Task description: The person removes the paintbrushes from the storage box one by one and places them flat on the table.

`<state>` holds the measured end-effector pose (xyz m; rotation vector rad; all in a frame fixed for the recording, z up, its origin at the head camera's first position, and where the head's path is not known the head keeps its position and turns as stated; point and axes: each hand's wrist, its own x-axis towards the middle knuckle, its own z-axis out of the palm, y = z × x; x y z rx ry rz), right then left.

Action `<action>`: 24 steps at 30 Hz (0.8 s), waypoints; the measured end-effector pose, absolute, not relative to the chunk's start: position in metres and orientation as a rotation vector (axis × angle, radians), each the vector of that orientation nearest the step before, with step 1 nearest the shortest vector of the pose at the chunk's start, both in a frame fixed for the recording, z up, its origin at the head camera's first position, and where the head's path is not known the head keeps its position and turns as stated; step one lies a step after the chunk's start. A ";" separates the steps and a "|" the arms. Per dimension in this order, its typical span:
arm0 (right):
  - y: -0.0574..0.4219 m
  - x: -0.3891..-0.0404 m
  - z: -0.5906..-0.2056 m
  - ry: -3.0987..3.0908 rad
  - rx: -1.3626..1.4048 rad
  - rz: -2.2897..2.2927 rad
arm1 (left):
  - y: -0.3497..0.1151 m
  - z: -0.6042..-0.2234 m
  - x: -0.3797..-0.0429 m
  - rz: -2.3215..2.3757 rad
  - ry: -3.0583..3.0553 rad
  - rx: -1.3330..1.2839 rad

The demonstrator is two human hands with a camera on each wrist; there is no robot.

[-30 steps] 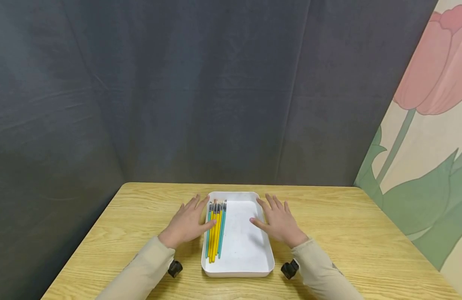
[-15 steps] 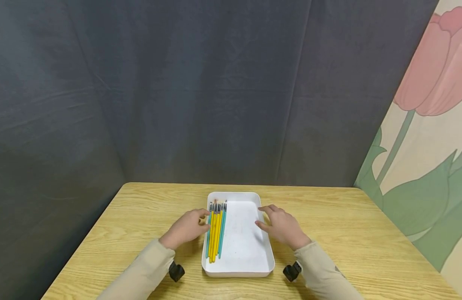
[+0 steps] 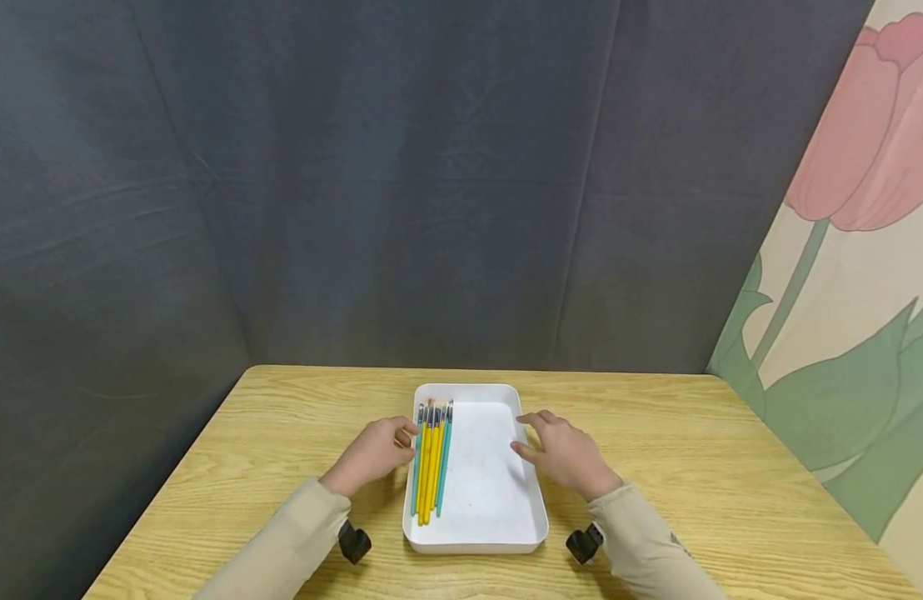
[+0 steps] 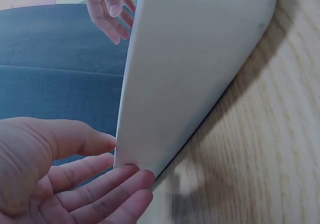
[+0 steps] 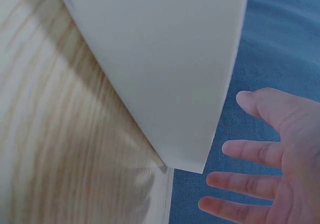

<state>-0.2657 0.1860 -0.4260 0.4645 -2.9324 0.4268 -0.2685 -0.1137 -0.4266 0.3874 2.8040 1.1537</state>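
A white rectangular tray [image 3: 491, 483] lies lengthwise on the wooden table. Along its left side rests a row of paintbrushes [image 3: 430, 467] with yellow and teal handles, bristles towards the far end. My left hand [image 3: 373, 454] is at the tray's left rim with loosely bent fingers. In the left wrist view, fingertips [image 4: 145, 176] meet the outer wall and the thumb tip comes right to the rim. Beside the right rim, my right hand [image 3: 566, 454] has its thumb and fingers spread and relaxed. In the right wrist view, its fingers [image 5: 250, 151] hold nothing.
The wooden table [image 3: 656, 467] reaches back to a dark curtain [image 3: 431, 208]. A wall painted with a tulip [image 3: 866, 142] stands at the right. Black wrist cameras sit beneath both cuffs, near the tray's front corners.
Both hands were stretched forward with fingers spread over the tray's sides. They have drawn back and their fingers have bent. The left hand has shifted slightly left off the brushes; tray and brushes stay put.
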 end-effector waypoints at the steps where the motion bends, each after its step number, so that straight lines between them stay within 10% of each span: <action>1: 0.186 -0.266 -0.426 -2.933 0.465 0.428 | -0.114 -0.427 -0.269 1.162 2.804 0.387; 24: 0.178 -0.266 -0.395 -2.900 0.519 0.450 | -0.116 -0.429 -0.271 1.281 2.739 0.324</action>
